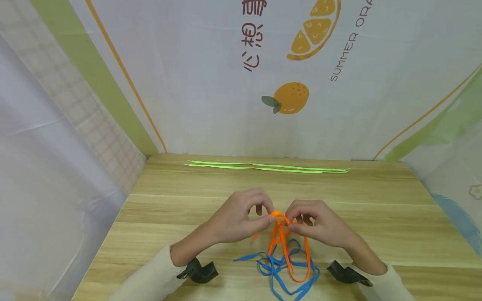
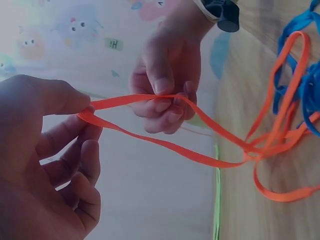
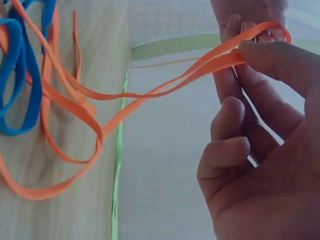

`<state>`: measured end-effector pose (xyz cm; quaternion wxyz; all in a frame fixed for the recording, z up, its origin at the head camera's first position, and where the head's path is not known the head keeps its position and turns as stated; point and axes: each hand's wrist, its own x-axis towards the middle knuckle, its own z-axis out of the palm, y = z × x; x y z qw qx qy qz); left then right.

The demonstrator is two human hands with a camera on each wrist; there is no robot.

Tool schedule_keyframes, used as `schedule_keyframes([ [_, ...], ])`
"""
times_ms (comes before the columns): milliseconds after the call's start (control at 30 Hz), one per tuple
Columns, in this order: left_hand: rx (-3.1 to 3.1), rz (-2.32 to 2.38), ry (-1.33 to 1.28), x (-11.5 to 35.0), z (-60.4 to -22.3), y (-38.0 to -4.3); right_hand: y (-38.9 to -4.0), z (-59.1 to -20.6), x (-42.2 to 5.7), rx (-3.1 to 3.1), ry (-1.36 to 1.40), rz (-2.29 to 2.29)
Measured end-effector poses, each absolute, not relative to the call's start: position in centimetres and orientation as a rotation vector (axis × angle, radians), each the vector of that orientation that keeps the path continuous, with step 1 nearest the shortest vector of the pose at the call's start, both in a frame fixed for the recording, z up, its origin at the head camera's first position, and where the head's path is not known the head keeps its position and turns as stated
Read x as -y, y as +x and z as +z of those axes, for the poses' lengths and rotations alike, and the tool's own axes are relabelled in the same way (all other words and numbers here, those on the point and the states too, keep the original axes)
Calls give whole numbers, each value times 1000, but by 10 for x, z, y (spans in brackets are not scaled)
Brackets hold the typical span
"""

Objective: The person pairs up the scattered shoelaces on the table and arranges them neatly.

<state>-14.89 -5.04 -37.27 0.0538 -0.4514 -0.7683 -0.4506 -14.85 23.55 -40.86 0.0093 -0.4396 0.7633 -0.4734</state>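
Note:
An orange shoelace (image 1: 283, 244) hangs from both hands above the table, its lower loops lying over a tangled blue shoelace (image 1: 276, 271). Between thumb and index finger my left hand (image 1: 244, 215) pinches a bend of the orange lace, as the left wrist view also shows. Close by on the right, my right hand (image 1: 320, 221) pinches the same lace with its thumb and fingertips. Two strands of orange lace (image 3: 200, 70) run from the right fingers down toward the table in the right wrist view. The remaining fingers of each hand are loosely curled.
A light green shoelace (image 1: 267, 167) lies doubled in a long line near the back edge of the wooden table (image 1: 162, 217). Behind it hangs a white curtain (image 1: 211, 104) printed with oranges. Black wrist mounts (image 1: 201, 271) sit on both forearms.

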Motion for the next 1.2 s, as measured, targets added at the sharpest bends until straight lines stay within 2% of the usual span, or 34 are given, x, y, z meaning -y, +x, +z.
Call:
schedule_keyframes([
  [400,2408,-1512,-1317,56,-365,-149,-141,-387,-252,-2391,-1252,-1697],
  [867,2427,-1555,-1380,63,-371,-154,-139,-359,-262,-2245,-1106,-2019],
  [1200,2451,-1644,-1401,68,-389,-165,-146,-351,-273,-2070,-1174,-2279],
])
